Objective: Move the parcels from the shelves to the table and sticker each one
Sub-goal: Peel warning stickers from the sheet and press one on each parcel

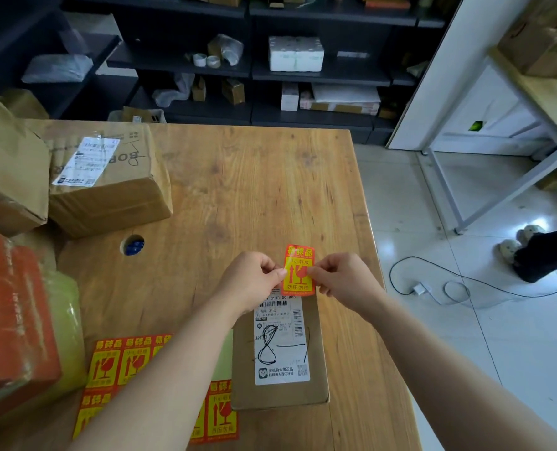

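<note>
A red-and-yellow fragile sticker [298,270] is held upright over the far end of a small brown parcel [280,392] lying on the wooden table [254,190]. My left hand [254,278] pinches the sticker's left edge and my right hand [342,278] pinches its right edge. The parcel carries a white shipping label [282,346] with black scribbles. A sheet of the same stickers [121,362] lies on the table near me, partly hidden under my left forearm.
Two large cardboard boxes [108,180] stand at the table's far left; an orange-and-green wrapped parcel [16,320] sits at the near left. Dark shelves [270,70] with parcels run behind the table. On the floor at right lie a cable [433,288] and a person's feet [527,245].
</note>
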{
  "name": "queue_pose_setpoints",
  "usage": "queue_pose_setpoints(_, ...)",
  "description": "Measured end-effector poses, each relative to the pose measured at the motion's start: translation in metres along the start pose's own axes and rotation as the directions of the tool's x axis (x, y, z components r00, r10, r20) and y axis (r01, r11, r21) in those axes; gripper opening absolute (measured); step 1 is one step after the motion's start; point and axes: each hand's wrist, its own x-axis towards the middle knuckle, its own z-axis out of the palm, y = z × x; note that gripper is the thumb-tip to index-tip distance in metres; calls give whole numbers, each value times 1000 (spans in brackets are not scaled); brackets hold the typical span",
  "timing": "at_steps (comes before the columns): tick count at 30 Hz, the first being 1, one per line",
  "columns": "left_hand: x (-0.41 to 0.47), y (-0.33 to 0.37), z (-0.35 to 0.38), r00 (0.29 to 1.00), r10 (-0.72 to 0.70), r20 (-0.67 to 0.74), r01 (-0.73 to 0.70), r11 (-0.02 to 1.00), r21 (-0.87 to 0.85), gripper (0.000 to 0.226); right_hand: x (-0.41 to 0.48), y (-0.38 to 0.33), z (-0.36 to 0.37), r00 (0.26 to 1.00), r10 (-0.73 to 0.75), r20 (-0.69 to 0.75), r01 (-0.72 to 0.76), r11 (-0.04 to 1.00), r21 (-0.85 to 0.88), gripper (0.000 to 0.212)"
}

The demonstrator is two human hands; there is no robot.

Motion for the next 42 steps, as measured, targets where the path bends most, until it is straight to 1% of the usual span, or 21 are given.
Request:
queue_pose_setpoints(7,-1,3,5,999,-24,-34,30,982,185,20,-1,1,3,999,52,1,-52,997,-56,27)
queue_pose_setpoints(12,-4,8,5,999,5,-46,7,965,264,22,-1,1,4,999,37,-5,-37,995,-95,25)
queue_pose_setpoints(23,-4,8,7,998,47,-45,-30,945,327,20,-1,1,7,999,-23,-45,12,971,-238,19)
queue_pose_setpoints(28,-3,9,8,997,53,-49,-32,933,358,20,-1,1,7,998,-50,-47,36,963,-268,19)
queue_pose_setpoints(31,-3,9,7,998,40,-44,-22,935,353,21,-1,0,7,998,-54,-43,41,964,-263,19)
queue_pose_setpoints(35,-4,8,6,1000,10,-28,-1,950,313,28,-1,1,5,1000,-14,-4,13,976,-215,21)
queue_pose_setpoints(42,-3,8,6,1000,4,-16,2,944,329,27,1,-1,5,999,17,42,-8,978,-207,23)
